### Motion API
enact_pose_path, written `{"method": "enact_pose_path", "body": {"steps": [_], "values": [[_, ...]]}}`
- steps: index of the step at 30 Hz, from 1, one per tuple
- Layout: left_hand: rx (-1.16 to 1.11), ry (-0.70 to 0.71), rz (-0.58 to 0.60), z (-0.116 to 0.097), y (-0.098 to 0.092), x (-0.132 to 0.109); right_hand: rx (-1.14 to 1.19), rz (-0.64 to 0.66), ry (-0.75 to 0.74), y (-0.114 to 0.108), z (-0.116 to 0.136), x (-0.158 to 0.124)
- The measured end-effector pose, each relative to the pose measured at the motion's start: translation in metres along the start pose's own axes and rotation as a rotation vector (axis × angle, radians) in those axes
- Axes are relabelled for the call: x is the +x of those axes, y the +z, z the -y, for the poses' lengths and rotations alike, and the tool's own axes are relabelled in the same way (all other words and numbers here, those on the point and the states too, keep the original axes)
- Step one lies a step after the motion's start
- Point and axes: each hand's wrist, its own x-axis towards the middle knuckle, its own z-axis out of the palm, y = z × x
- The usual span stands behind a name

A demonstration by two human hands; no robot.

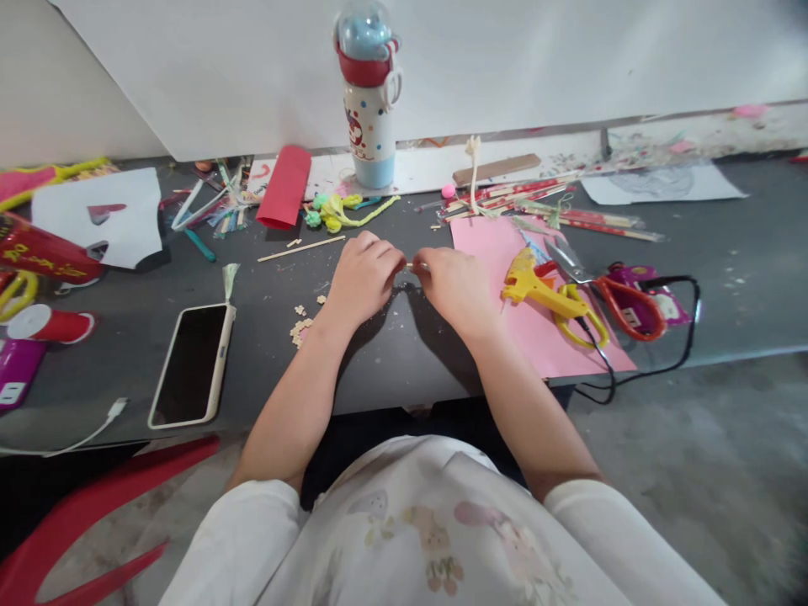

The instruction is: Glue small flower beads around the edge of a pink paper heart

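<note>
Both hands are closed, facing each other above the grey table. Between their fingertips runs a short, thin, pale stick [413, 266], mostly hidden by the fingers. My left hand [369, 273] pinches one end of it and my right hand [455, 282] the other. Left of my left hand lie small pale pieces [298, 330], some grouped in a curved cluster. A longer thin wooden stick [301, 248] rests on the table just beyond them. To the right of my right hand is a sheet of pink paper [536, 337] with a yellow glue gun [536, 286] on it.
Scissors [624, 303] and a black cable [691, 324] lie at the right. A drink bottle [369, 109] stands at the back, near red-wrapped sticks [530, 198]. A phone [193, 364], a red thread spool [54, 324] and a white charging cable [94, 429] are at the left.
</note>
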Motion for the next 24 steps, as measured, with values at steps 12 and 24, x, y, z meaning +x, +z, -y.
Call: {"method": "enact_pose_path", "body": {"steps": [12, 24], "values": [[0.098, -0.092, -0.028, 0.008, -0.004, -0.001, -0.108, 0.017, 0.130, 0.005, -0.032, 0.003], [0.087, -0.319, -0.101, 0.011, -0.005, -0.003, -0.127, 0.056, 0.291, 0.002, -0.044, 0.000]]}}
